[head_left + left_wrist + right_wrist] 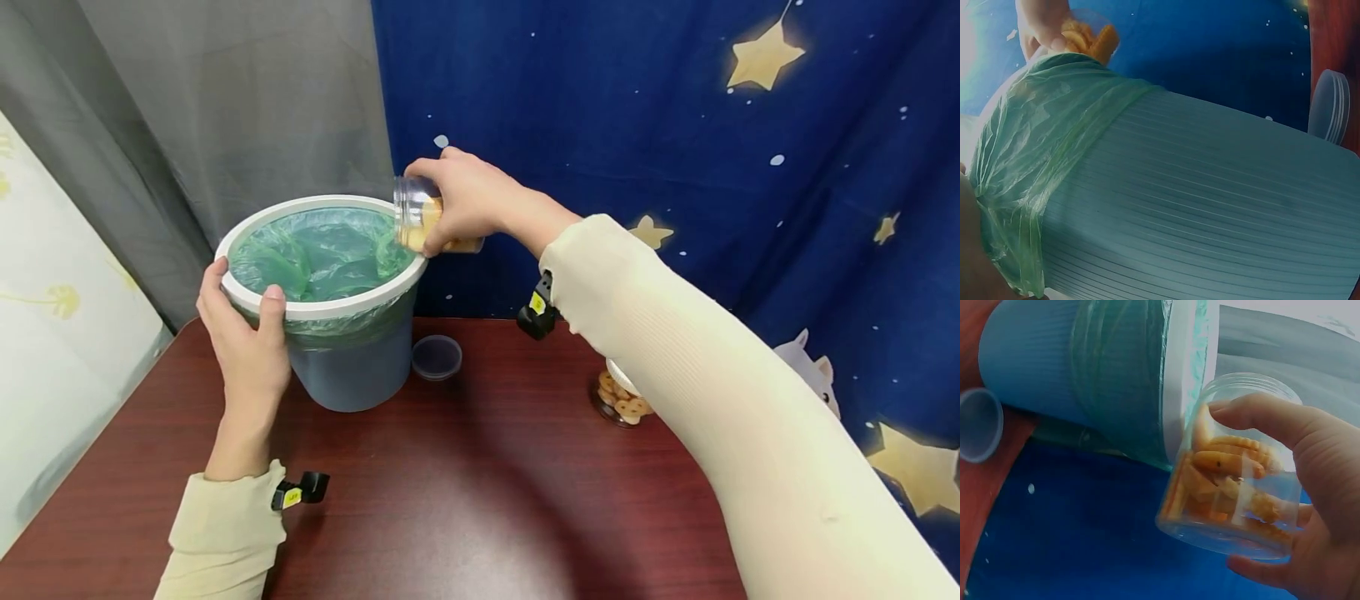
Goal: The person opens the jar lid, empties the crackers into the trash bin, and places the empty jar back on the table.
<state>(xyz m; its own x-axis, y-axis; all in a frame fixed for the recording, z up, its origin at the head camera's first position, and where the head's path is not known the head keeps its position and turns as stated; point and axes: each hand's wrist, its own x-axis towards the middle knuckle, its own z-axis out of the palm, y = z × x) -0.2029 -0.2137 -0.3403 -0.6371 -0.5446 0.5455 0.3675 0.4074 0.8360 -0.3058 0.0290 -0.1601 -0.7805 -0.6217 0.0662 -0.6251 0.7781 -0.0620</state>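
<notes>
A blue trash can (352,375) with a white rim stands at the back left of the table, lined with a green plastic bag (322,250). My left hand (243,342) grips the rim at its near left side, the thumb over the top. At the rim's right side, my right hand (476,196) holds a clear jar (1235,481) tilted onto its side, its open mouth facing over the bag. Orange-brown snack pieces (1229,462) lie inside the jar, as the right wrist view shows. A clear round lid (437,357) rests on the table beside the can.
Under my right forearm, a second jar (621,400) holds ring-shaped cookies on the dark red wooden table (420,500). A grey curtain (247,92) and a blue star-patterned curtain (600,100) hang right behind the table. A white patterned cloth (60,333) is at the left.
</notes>
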